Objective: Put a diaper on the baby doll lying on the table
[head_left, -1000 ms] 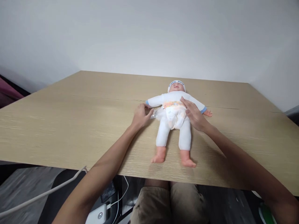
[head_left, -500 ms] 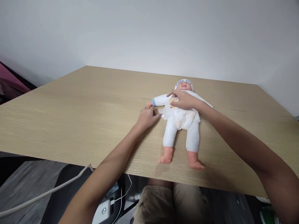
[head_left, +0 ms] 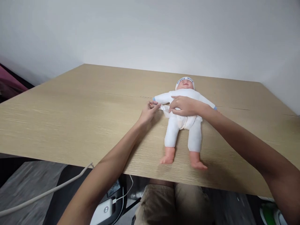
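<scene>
1. A wooden table (head_left: 70, 118) is carrying one item; a seam (head_left: 122, 94) is running across its top.
2. A baby doll (head_left: 172, 131) is lying face-up, feet pointing toward the near edge.

Soft, even light fills the frame; faint shadows lie under the arms on the tabletop (head_left: 70, 118). Lower corners blur; edges bow.

Cap band (head_left: 185, 80) of the doll (head_left: 172, 134): blue lettering, upside down from this view, too small and blurred to read.
Elsewhere: no legible text.
</scene>
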Available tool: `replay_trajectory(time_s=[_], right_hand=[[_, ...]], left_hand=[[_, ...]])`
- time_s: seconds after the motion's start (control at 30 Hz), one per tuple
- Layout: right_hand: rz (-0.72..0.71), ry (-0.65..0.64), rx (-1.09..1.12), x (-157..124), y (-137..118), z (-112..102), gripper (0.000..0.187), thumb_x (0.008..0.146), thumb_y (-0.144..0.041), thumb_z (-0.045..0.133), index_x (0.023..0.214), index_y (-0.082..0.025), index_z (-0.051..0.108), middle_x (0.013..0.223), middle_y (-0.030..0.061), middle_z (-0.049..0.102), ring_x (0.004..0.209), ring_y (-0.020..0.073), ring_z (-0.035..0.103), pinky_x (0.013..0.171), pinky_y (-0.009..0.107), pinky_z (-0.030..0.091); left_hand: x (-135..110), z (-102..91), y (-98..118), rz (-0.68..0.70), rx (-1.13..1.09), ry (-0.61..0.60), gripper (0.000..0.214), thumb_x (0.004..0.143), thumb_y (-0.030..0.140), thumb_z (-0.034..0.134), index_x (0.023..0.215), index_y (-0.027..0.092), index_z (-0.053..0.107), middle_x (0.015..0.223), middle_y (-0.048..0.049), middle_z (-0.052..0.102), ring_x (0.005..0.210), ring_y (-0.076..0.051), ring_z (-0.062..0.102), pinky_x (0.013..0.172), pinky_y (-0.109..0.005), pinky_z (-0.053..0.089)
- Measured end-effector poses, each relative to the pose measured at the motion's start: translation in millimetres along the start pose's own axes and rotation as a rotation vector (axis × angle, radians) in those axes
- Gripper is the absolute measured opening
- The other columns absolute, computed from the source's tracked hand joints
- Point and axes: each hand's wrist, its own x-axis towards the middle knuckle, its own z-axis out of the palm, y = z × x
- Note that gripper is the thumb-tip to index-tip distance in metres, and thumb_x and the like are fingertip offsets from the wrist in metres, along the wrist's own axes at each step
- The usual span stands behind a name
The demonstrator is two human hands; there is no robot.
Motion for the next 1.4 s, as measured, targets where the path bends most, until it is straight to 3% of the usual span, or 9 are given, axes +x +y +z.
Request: replay_trajectory(time_s=[0.13, 0.23, 0.37, 0.5, 0.6, 0.83, 0.93, 1.13, 1.4], right_hand=[[-0.039, -0.106, -0.066, 7.9, 2.6, 3.6, 0.039, 0.104, -0.027, 0.052, 0.070, -0.027, 0.072, 0.077, -0.0008, 0.080, 0.079, 0.0213, 0.064, 0.135, 0.054, 0.033], [-0.023, -0.080, -0.112, 9.5, -4.4, 1.8, 0.044, 0.105, -0.027, 0.048, 0.065, -0.026, 0.065, 0.070, -0.0009, 0.072, 0.074, 0.0203, 0.060, 0.136, 0.053, 0.030], [0.120, 0.286, -0.074, -8.1, -15.6, -3.9, 0.040, 0.110, -0.032, 0.045, 0.083, -0.026, 0.073, 0.089, 0.0016, 0.078, 0.095, 0.0239, 0.070, 0.132, 0.054, 0.033], [0.360, 0.655, -0.016, -33.7, -16.5, -4.4, 0.029, 0.110, -0.039, 0.050, 0.091, -0.026, 0.068, 0.095, 0.0058, 0.077, 0.092, 0.0263, 0.068, 0.100, 0.045, 0.051], [0.423, 0.599, 0.059, -42.9, -13.9, -0.5, 0.028, 0.109, -0.044, 0.057, 0.087, -0.026, 0.059, 0.083, 0.0025, 0.068, 0.076, 0.0224, 0.057, 0.078, 0.039, 0.046], [0.407, 0.463, 0.228, -35.3, -12.3, 3.1, 0.049, 0.110, -0.062, 0.059, 0.078, -0.025, 0.058, 0.080, 0.0005, 0.063, 0.076, 0.0200, 0.053, 0.073, 0.036, 0.039], [0.456, 0.488, 0.160, -31.2, -9.2, 6.0, 0.044, 0.104, -0.057, 0.068, 0.077, -0.025, 0.058, 0.078, -0.0005, 0.060, 0.075, 0.0196, 0.052, 0.074, 0.036, 0.038], [0.495, 0.465, 0.208, -32.9, -0.2, 7.3, 0.029, 0.101, -0.042, 0.065, 0.079, -0.024, 0.060, 0.078, -0.0017, 0.058, 0.076, 0.0191, 0.052, 0.074, 0.036, 0.039], [0.529, 0.523, 0.203, -35.3, -0.9, 7.1, 0.015, 0.093, -0.033, 0.072, 0.088, -0.026, 0.060, 0.083, -0.0016, 0.062, 0.076, 0.0191, 0.055, 0.079, 0.036, 0.046]], left_hand=[[8.2, 10.0, 13.5, 0.000, -0.110, 0.008, 0.028, 0.092, 0.030, 0.085, 0.102, 0.023, 0.060, 0.070, 0.0050, 0.060, 0.067, -0.014, 0.057, 0.072, -0.027, 0.048], [12.0, 23.9, 25.1, 0.004, -0.179, 0.008, 0.030, 0.092, 0.029, 0.088, 0.102, 0.022, 0.061, 0.077, 0.0031, 0.070, 0.074, -0.014, 0.066, 0.080, -0.028, 0.054], [14.8, 44.0, 36.5, 0.026, -0.209, -0.008, 0.028, 0.095, 0.029, 0.086, 0.105, 0.022, 0.062, 0.081, 0.0026, 0.075, 0.082, -0.015, 0.074, 0.090, -0.029, 0.057], [15.5, 61.8, 41.4, 0.078, -0.168, -0.055, 0.020, 0.102, 0.026, 0.080, 0.109, 0.022, 0.062, 0.077, 0.0039, 0.071, 0.080, -0.015, 0.071, 0.090, -0.030, 0.056], [13.8, 72.0, 41.3, 0.092, -0.176, -0.104, 0.018, 0.104, 0.025, 0.078, 0.110, 0.022, 0.061, 0.071, 0.0061, 0.063, 0.071, -0.013, 0.065, 0.080, -0.028, 0.054], [7.8, 69.2, 27.6, 0.192, -0.170, -0.211, 0.024, 0.114, 0.047, 0.064, 0.113, 0.023, 0.065, 0.085, -0.0003, 0.064, 0.081, -0.017, 0.062, 0.084, -0.031, 0.055], [9.3, 61.7, 20.4, 0.214, -0.142, -0.234, 0.029, 0.115, 0.052, 0.057, 0.120, 0.025, 0.066, 0.095, -0.0035, 0.066, 0.088, -0.019, 0.063, 0.094, -0.034, 0.056], [13.3, 54.3, 5.2, 0.246, -0.027, -0.198, 0.030, 0.105, 0.044, 0.068, 0.128, 0.026, 0.062, 0.137, -0.0092, 0.068, 0.105, -0.019, 0.066, 0.100, -0.034, 0.057], [20.0, 53.2, -10.0, 0.250, 0.089, -0.208, 0.029, 0.105, 0.045, 0.069, 0.122, 0.021, 0.064, 0.132, -0.0110, 0.072, 0.113, -0.022, 0.067, 0.104, -0.035, 0.056]])
